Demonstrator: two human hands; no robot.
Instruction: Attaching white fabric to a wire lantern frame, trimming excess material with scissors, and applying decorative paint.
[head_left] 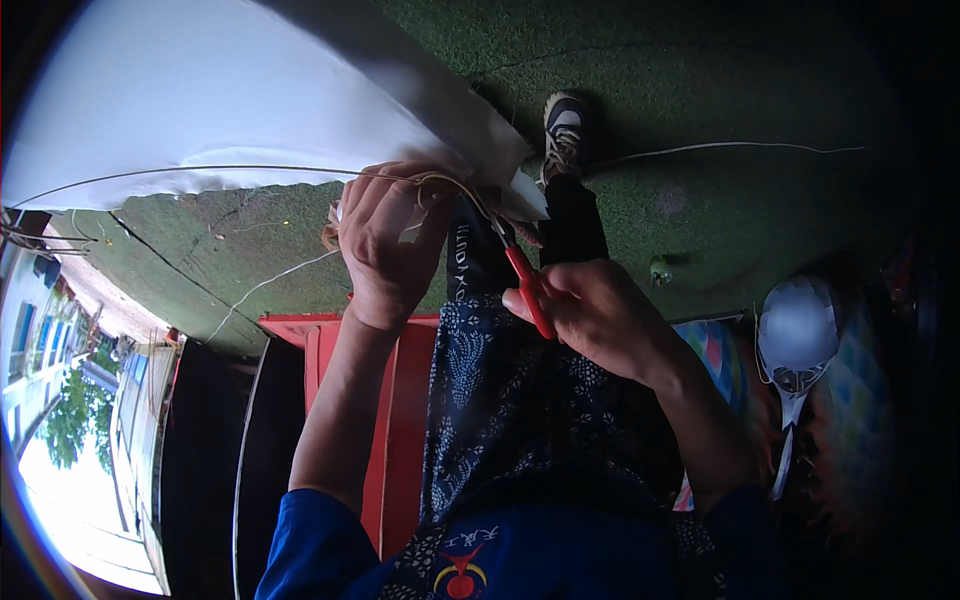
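Observation:
My left hand [385,240] is closed round a long thin tan strip [250,169], which arcs in from the far left edge. Past my fingers the strip bends down toward the right. My right hand [605,315] grips a red-handled tool [526,280] with a narrow metal tip; whether it is pliers or scissors I cannot tell. Its tip meets or nearly meets the bent end of the strip. Just beyond my left hand lies a large white sheet-like piece [230,100] with a ragged near edge. My fingers hide part of the strip.
Green carpet-like floor [720,210] spreads beyond, crossed by a pale cord [740,146]. My shoe [566,125] stands past the white piece. A red bench-like surface [400,400] is under my left arm. At right are a white rounded object [798,325] and colourful patterned pieces [855,380].

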